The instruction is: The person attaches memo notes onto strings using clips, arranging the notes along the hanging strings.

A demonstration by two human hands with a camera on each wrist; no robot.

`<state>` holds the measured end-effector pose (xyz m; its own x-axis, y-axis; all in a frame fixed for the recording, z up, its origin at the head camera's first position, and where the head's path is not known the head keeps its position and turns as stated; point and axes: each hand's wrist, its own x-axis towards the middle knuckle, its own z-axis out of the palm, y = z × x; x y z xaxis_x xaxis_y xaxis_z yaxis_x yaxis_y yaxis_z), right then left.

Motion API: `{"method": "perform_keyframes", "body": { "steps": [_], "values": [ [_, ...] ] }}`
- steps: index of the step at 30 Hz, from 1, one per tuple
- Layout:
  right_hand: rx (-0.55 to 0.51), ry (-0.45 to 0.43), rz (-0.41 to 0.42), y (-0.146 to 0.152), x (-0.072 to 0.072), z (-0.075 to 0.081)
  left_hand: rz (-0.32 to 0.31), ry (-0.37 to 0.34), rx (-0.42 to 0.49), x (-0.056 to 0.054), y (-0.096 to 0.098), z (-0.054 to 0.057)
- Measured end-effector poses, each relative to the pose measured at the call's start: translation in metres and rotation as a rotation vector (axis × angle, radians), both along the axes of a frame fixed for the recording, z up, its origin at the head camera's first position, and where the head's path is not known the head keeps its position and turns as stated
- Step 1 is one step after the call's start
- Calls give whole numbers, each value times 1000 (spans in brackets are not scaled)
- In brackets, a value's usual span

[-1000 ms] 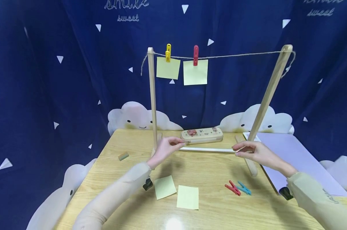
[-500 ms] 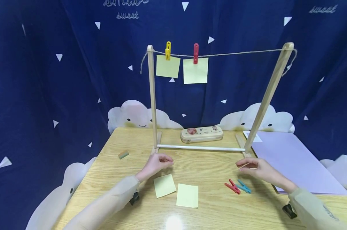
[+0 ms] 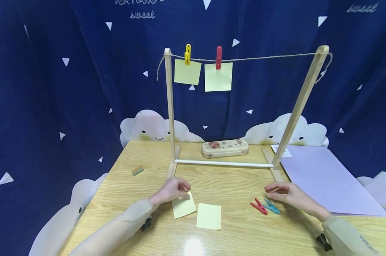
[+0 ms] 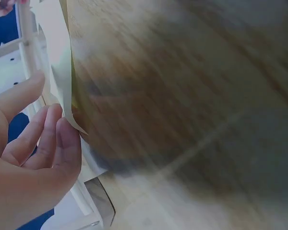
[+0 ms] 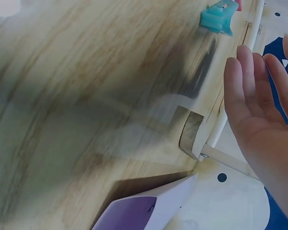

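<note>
My left hand [image 3: 171, 191] is over the upper edge of a pale yellow sticky note [image 3: 183, 208] on the table. In the left wrist view its fingertips are right at the note's edge [image 4: 62, 62], thumb apart from the fingers. A second sticky note [image 3: 209, 217] lies just to the right. My right hand [image 3: 290, 196] hovers with loose fingers and nothing in it, close to a blue clothespin [image 3: 271, 206] and a red clothespin [image 3: 259, 206] lying together. Two more notes hang from a string [image 3: 263, 57], one under a yellow clothespin [image 3: 188, 56], one under a red clothespin [image 3: 219, 58].
A wooden frame with a left post [image 3: 170, 106], a right post [image 3: 301, 103] and a white crossbar [image 3: 223, 163] carries the string. Behind it sits a pencil case [image 3: 225, 148]. A purple folder [image 3: 327, 181] lies at right, a small eraser-like block [image 3: 137, 170] at left.
Both hands have left the frame's white crossbar and come down toward the front of the table. The left reaches the left sticky note, the right comes near the loose clothespins.
</note>
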<state>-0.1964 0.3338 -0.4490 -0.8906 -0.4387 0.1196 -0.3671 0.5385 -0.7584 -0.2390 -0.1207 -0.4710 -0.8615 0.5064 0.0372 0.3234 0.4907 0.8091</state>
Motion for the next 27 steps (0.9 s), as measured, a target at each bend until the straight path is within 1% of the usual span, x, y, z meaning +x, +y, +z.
{"method": "perform_keyframes", "body": {
  "steps": [3, 8, 14, 17, 19, 24, 27],
  "values": [
    [-6, 1, -1, 0, 1, -2, -24, 30, -38, 2, 2, 1],
    [10, -24, -14, 0, 3, -3, -26, 62, -88, 3, 5, 3],
    [41, -52, -12, 2, 3, -4, -17, 69, -87, 6, 7, 5],
    [34, -71, 7, 4, 2, -5, -10, 72, -85, 6, 7, 5],
    [20, -81, 34, 5, 2, -6, -6, 76, -84, 6, 8, 4],
    [4, -64, 114, 6, 2, -11, -1, 71, -72, 4, 8, 1],
    [12, -50, 135, 4, 2, -13, -8, 65, -66, 2, 8, 0]
  ]
}}
